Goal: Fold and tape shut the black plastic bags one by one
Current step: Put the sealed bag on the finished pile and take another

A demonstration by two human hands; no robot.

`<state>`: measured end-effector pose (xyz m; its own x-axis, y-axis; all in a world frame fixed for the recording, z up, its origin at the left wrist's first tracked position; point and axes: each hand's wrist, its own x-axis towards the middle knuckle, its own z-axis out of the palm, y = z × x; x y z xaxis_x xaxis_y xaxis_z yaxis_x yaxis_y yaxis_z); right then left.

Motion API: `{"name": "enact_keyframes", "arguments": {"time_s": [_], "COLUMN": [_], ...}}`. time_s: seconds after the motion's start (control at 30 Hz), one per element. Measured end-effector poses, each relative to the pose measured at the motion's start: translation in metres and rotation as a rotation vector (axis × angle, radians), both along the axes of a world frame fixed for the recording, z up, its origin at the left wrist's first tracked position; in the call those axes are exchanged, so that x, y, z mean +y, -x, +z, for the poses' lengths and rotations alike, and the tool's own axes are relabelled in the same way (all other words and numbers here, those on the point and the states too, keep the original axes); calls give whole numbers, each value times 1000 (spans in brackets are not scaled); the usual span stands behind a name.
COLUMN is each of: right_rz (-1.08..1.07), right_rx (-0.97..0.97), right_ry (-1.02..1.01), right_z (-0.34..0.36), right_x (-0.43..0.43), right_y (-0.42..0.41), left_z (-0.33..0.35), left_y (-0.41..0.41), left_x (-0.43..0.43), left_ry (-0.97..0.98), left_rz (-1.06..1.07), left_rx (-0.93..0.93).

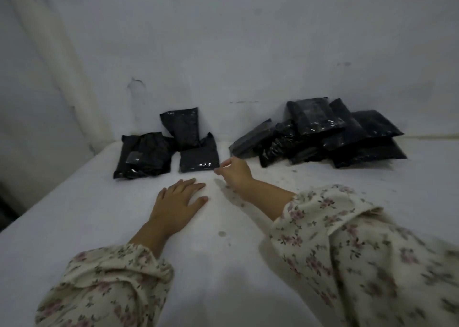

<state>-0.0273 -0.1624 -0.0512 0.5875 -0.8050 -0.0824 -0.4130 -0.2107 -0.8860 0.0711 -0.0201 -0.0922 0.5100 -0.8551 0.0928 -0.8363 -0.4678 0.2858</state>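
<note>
Three black plastic bags lie at the back left of the white surface: one flat at the left (144,155), one leaning on the wall (182,128), one in front (199,156). A pile of several black bags (323,134) sits at the back right. My left hand (177,201) rests flat on the surface, fingers straight. My right hand (234,171) hovers just right of the front bag's lower right corner, thumb and forefinger nearly together; I cannot tell whether they pinch anything. No tape shows.
The white cloth-covered surface (223,264) meets a white wall (223,53) at the back. Its left edge (49,195) drops off to a dark gap. My flowered sleeves fill the foreground.
</note>
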Motion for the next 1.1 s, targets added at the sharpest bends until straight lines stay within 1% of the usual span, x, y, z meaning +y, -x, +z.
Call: {"name": "enact_keyframes", "arguments": {"time_s": [0.17,0.27,0.4,0.47,0.57,0.63,0.67,0.7,0.83,0.9,0.93,0.97,1.03,1.1], "right_rz": [-206,-296,-311,-297,-266,-236,-216,-195,-114,-87,-72,-49,-18,-27], "right_rx": [124,182,237,218,59,-147,-250,-328,-478,-552,-577,-593,-607,-615], "right_ry": [40,15,-7,-42,-200,-387,-449,-492,-564,-602,-622,-631,-627,-624], "right_z": [-10,-18,-20,-17,-9,-3,1,3,15,22,24,24,24,22], "right_x": [-2,-5,-8,-8,-3,-2,0,2,13,21,26,29,37,43], "right_y": [-56,-75,-84,-82,-73,-57,-45,-31,37,75,95,112,144,172], "left_z": [-1,-3,-2,-3,-3,-2,-1,0,8,12,13,16,23,35], "left_y": [-2,-4,-4,-5,-5,-4,-2,0,15,26,38,55,94,135], "left_x": [-4,-5,-6,-6,-5,-5,-5,-5,2,7,9,11,13,12], "left_ry": [-4,-3,6,9,29,79,115,153,342,448,523,612,777,889], "left_rz": [38,37,39,41,45,53,56,60,38,-4,-33,-48,-25,57], "left_rx": [-33,-30,-45,-47,-43,-40,-52,-74,-282,-312,-263,-151,219,682]}}
